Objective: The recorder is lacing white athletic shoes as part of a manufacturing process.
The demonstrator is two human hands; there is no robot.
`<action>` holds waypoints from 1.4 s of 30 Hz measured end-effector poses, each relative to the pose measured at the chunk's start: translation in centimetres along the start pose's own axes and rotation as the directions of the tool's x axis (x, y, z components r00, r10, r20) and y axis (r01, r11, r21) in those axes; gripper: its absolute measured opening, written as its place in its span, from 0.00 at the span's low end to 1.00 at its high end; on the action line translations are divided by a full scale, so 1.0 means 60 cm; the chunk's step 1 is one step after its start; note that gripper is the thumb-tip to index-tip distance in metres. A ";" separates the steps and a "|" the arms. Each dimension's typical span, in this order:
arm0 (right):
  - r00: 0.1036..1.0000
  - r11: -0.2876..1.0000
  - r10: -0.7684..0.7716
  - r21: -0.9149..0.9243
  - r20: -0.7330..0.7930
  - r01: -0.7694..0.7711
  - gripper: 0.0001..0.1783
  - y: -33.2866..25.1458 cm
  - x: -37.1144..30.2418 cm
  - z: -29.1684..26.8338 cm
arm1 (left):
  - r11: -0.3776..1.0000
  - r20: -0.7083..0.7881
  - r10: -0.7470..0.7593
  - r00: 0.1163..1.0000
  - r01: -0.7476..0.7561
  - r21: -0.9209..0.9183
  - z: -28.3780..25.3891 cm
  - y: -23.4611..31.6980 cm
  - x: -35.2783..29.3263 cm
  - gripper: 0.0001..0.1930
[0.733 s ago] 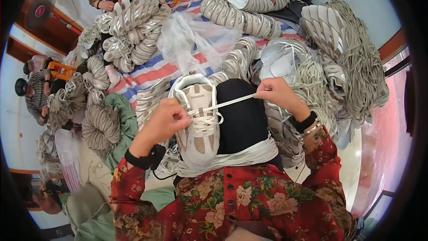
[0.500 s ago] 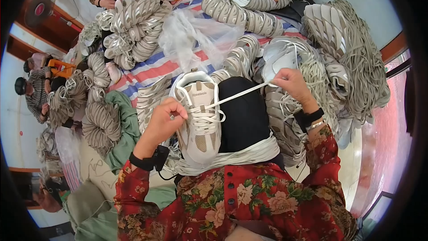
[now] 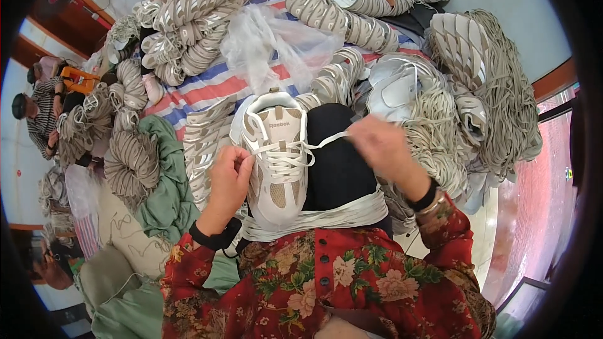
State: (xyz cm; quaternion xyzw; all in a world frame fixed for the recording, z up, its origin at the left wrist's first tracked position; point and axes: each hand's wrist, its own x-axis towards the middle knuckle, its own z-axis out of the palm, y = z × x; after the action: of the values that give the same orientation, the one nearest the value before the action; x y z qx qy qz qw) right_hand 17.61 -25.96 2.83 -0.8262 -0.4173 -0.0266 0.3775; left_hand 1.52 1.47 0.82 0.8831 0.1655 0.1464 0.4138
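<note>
— Lace status?

— White, run taut from shoe upper on my lap to my right hand, pinched there. Left hand closed on the upper's edge at the eyelets.

— Risks?

— Likely the lace slips my blurred right pinch, or the upper twists off my knee.

— Room?

— Tight. Stacked uppers ahead, lace bundles right, green cloth left.
</note>
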 end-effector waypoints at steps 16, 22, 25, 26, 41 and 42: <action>0.932 0.962 -0.208 -0.109 0.297 0.249 0.06 -0.045 0.028 0.051 | 0.685 0.230 -0.299 0.926 0.376 -0.624 -0.033 0.061 0.046 0.05; 0.962 0.966 -0.243 0.125 0.123 0.228 0.05 -0.066 0.031 0.073 | 0.601 -0.041 -0.354 0.934 0.193 -0.775 -0.116 0.001 0.110 0.06; 0.978 0.973 -0.016 0.221 -0.208 0.062 0.05 -0.073 0.044 0.055 | 0.676 -0.059 -0.326 0.944 0.189 -0.712 -0.113 0.003 0.094 0.07; 0.975 0.957 0.115 0.285 -0.188 -0.058 0.06 -0.081 0.051 0.049 | 0.693 -0.066 -0.297 0.953 0.167 -0.701 -0.112 -0.001 0.090 0.06; 0.978 0.837 0.201 -0.509 -0.055 -0.201 0.10 0.149 -0.116 -0.037 | 0.986 -0.049 0.055 0.997 -0.046 0.161 -0.081 -0.102 0.013 0.09; 0.976 0.832 0.209 -0.513 -0.060 -0.209 0.10 0.152 -0.115 -0.042 | 0.912 -0.003 0.038 0.999 -0.034 0.408 -0.085 -0.073 0.013 0.13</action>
State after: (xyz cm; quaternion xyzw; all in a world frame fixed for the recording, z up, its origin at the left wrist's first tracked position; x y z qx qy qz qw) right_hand 20.25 -35.53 -3.34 -0.9376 -0.3018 -0.0967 0.1430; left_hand -0.52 7.89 0.64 0.9521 0.1784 0.1211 0.2167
